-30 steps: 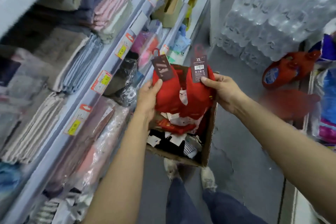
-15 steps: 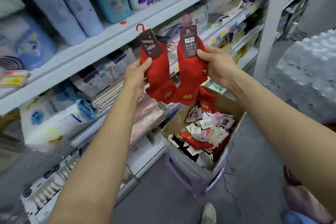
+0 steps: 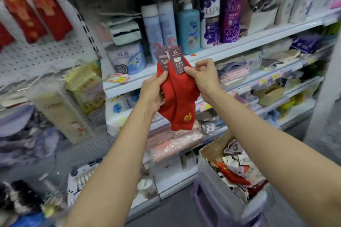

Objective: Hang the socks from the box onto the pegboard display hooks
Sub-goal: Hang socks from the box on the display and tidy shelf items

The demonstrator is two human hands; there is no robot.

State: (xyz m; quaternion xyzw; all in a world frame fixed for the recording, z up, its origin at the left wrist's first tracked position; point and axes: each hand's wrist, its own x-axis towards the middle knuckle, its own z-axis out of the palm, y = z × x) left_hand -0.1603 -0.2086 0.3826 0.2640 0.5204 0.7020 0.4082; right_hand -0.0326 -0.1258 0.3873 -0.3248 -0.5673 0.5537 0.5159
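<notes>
Change since half a second ago: my two pairs of red socks (image 3: 178,96), then held side by side, now overlap as one bundle, cards (image 3: 172,60) fanned together at 12 o'clock.

Item: socks. Held in mid-air before the shelves, above and at 10 o'clock of the box (image 3: 234,173). Long axis runs 12 to 6, red hooks at the top, toes hanging down.

Grip: left hand (image 3: 152,91) pinches the left edge at 9 o'clock of the bundle; right hand (image 3: 203,77) pinches the front card at 3 o'clock. Both grasp near the top, so the hooks stand clear above my fingers.

Destination: pegboard (image 3: 42,57), far off at 9 to 10 o'clock of the socks. I judge the left hand nearer. Its hooks are too blurred to pick out.
</notes>
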